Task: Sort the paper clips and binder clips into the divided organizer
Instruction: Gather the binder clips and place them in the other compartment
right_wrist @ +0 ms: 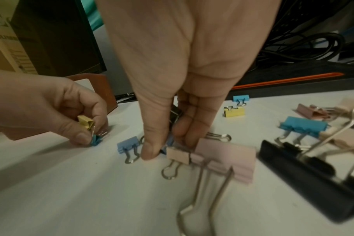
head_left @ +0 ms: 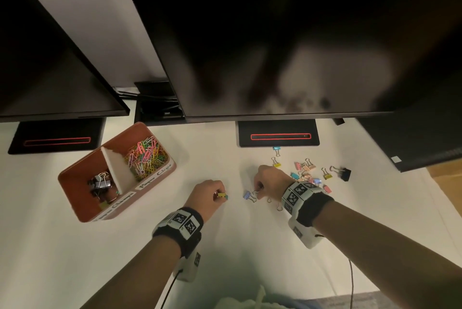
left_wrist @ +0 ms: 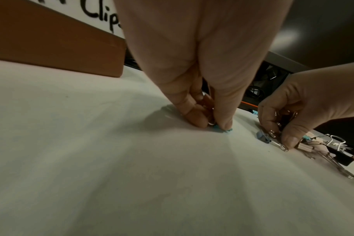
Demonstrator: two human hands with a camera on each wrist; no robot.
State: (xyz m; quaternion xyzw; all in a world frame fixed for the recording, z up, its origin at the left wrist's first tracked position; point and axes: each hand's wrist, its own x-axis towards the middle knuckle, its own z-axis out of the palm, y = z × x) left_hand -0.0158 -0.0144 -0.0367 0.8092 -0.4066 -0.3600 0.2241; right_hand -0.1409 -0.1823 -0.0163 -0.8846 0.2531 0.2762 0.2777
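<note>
The brown divided organizer stands at the left; binder clips lie in its near compartment and coloured paper clips in the far one. My left hand holds a yellow binder clip, and its fingertips pinch a teal clip against the table. My right hand has a small black binder clip tucked in its curled fingers and pinches a blue one at the table. A light blue clip lies between the hands.
Several loose binder clips are scattered right of my right hand, including pink ones and a large black one. Two monitors on stands overhang the back of the white table. Cables run down from both wrists.
</note>
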